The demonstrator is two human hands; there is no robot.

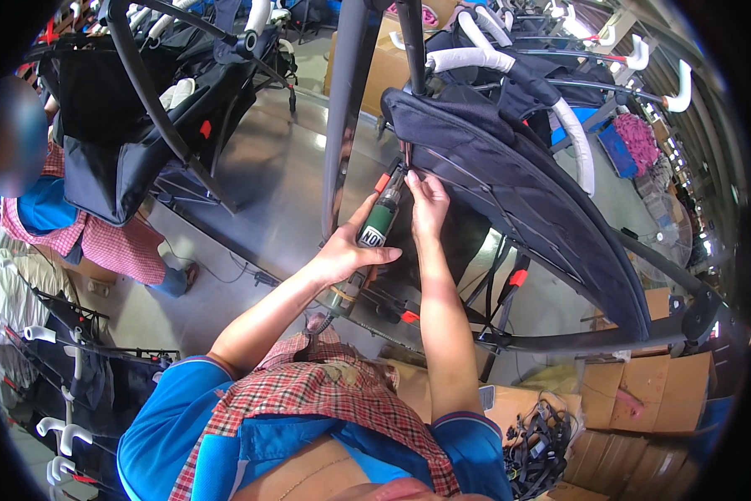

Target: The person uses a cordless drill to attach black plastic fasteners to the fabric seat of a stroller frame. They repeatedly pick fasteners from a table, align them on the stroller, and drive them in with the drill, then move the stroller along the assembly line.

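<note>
My left fingers (pixel 364 214) were wrapped around the green power driver (pixel 380 220), which pointed up at the frame tube (pixel 414 58), beside the black fabric panel (pixel 542 230). My right fingers (pixel 415 184) were bent together at its nose; whether they pinched anything, I couldn't tell. I was probably fastening; the next move likely called for steady alignment.
</note>
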